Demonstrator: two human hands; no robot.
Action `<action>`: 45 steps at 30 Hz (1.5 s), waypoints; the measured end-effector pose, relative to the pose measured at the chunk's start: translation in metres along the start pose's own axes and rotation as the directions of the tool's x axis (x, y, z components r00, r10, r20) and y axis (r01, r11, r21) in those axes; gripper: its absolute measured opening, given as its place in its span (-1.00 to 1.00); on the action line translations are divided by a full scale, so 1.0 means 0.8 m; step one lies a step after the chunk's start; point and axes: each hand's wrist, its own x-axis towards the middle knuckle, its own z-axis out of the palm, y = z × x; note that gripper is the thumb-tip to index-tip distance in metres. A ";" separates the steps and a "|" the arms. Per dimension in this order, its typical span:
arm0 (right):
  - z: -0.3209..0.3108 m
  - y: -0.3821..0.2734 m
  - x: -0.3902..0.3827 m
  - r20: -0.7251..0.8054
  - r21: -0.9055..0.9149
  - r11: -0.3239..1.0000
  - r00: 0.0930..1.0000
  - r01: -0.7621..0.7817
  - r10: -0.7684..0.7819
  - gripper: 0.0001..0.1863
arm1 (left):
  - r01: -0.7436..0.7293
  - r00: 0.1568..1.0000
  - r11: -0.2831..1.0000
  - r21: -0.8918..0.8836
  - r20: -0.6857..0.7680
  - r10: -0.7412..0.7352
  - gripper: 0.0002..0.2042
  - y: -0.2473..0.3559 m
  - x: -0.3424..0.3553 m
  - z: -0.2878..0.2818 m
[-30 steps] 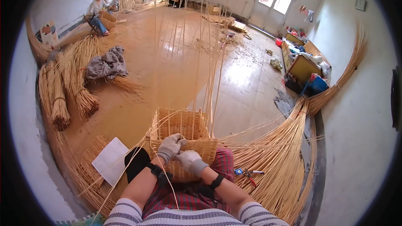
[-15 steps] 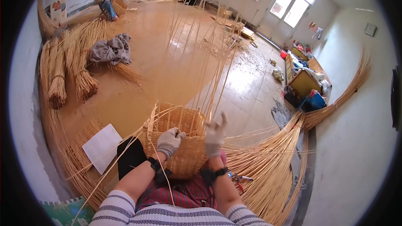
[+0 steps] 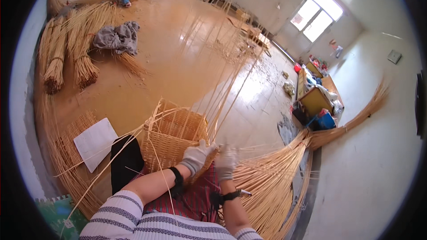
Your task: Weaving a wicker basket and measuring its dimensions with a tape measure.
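Observation:
A partly woven wicker basket [image 3: 171, 133] leans on my lap, tilted, with long loose stakes [image 3: 231, 89] rising from its right side. My left hand [image 3: 198, 158], in a pale work glove, is closed at the basket's near right corner. Its fingertips press together at the rim, by the foot of the stakes. Just right of that corner is my gloved right hand [image 3: 227, 162], smeared by motion, so its fingers and anything in them cannot be made out. A few long pale strands [image 3: 120, 158] trail from the basket's left side toward my left arm.
A large fanned bundle of canes [image 3: 271, 182] lies to my right. At left are tied cane bundles [image 3: 55, 69], a grey cloth [image 3: 118, 38] and a white sheet of paper [image 3: 95, 144]. A cluttered cabinet [image 3: 316, 102] stands by the right wall. Two people sit at the far side.
The basket has turned and shifted left. My left hand has moved from its near rim to the near right corner. My right hand, raised with fingers apart before, has come down and blurs.

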 end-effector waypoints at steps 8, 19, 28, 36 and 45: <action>0.007 -0.021 -0.018 -0.099 0.498 0.862 0.983 -0.089 0.158 -0.68 | -0.245 0.930 0.682 -0.689 -0.366 -0.036 -0.66 -0.119 -0.089 0.004; 0.032 -0.280 -0.081 0.230 0.729 0.591 0.690 0.345 -0.686 -0.62 | -0.451 0.833 -0.215 -0.866 -0.323 -0.450 -0.86 -0.255 -0.154 -0.017; 0.012 -0.218 -0.096 0.385 0.816 0.562 0.855 -0.138 -0.349 -0.71 | -0.173 0.970 0.442 -0.880 -0.231 -0.080 -0.56 -0.322 -0.089 -0.065; 0.085 -0.229 0.002 0.049 0.720 0.692 0.991 0.053 -0.127 -0.55 | -0.274 0.817 0.483 -0.832 -0.466 -0.340 -0.72 -0.289 -0.053 0.014; 0.080 -0.190 -0.004 0.194 0.916 0.319 0.966 -0.241 0.172 -0.53 | -0.198 0.726 0.458 -0.867 -0.444 -0.526 -0.80 -0.257 -0.047 0.015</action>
